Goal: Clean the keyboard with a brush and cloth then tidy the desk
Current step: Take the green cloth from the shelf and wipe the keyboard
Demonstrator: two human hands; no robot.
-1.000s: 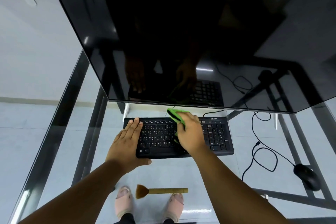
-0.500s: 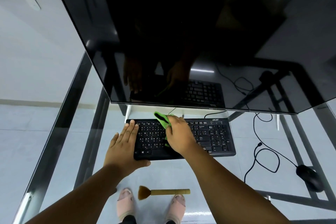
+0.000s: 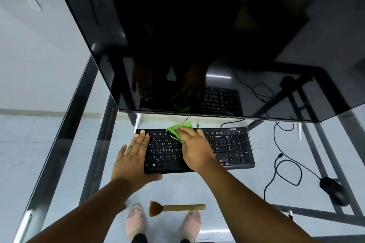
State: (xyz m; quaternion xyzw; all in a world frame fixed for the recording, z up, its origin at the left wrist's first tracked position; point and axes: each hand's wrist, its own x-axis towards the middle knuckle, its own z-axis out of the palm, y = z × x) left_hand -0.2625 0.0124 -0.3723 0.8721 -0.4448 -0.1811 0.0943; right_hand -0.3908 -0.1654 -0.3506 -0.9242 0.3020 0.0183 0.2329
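Glass desk (image 3: 59, 160), clear top on a dark metal frame; pale tiled floor shows through it. Left hand (image 3: 131, 159) lies flat, fingers straight and together, over the left end of the keyboard (image 3: 233, 150), thumb hooked along its front edge. It grips nothing, only presses. Keyboard is a black plastic slab, low keys with white legends, lying just under the lower edge of a glossy black monitor (image 3: 197, 35) that mirrors hands and keys. Right hand (image 3: 194, 149) presses a crumpled green cloth (image 3: 178, 129) onto the top key rows near mid-board; fingers lie extended over the cloth, and whether any curl into it cannot be told. Brush (image 3: 177, 207), with a tan cylindrical handle and fanned brown bristles pointing left, lies at the near desk edge, apart from both hands. Far right: matte black mouse (image 3: 333, 190), its thin cable looped.
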